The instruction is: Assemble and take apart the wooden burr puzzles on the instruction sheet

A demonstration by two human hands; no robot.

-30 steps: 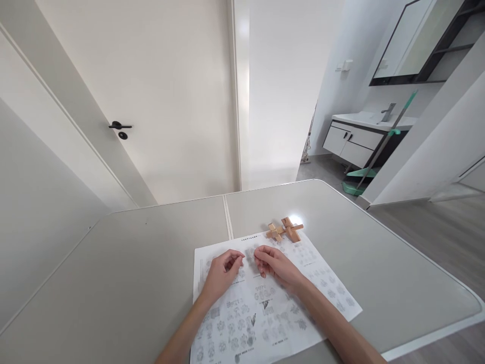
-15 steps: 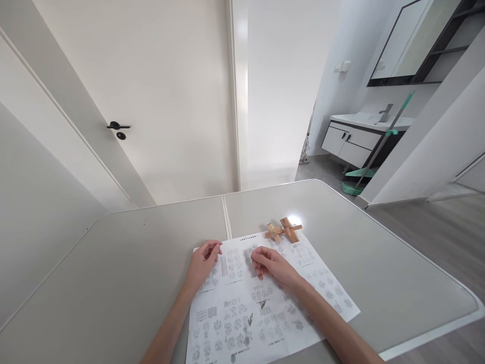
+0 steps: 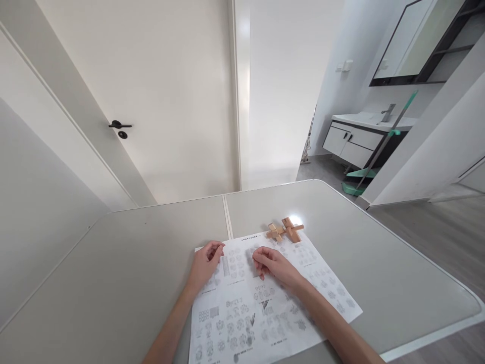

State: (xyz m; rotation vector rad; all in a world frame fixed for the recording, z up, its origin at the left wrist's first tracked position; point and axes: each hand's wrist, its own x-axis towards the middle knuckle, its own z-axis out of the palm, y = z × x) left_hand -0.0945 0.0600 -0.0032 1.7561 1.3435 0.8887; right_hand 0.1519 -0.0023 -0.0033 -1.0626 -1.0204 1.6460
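A large printed sheet of paper (image 3: 280, 331) lies on the table, covered with small grey diagrams and lines of text. My left hand (image 3: 207, 260) rests on its upper left corner, fingers curled in and thumb near the index finger. Nothing shows in that hand. Farther right, my right hand (image 3: 275, 264) lies over the upper middle of the sheet with its fingers loosely curled together, also with nothing visible in them. Just beyond it, an airplane-shaped wooden block puzzle (image 3: 291, 231) of crossed pieces sits at the sheet's top edge, touched by neither hand.
The grey table (image 3: 113, 283) has a pale seam (image 3: 228, 217) and a light rim. Behind it stand a door with a black handle (image 3: 120, 125) and a white wall. At the back right are a sink cabinet (image 3: 350, 141) and a green dustpan (image 3: 352, 189).
The whole view has shifted very slightly. Both hands, the paper and the wooden puzzle keep their places relative to one another.
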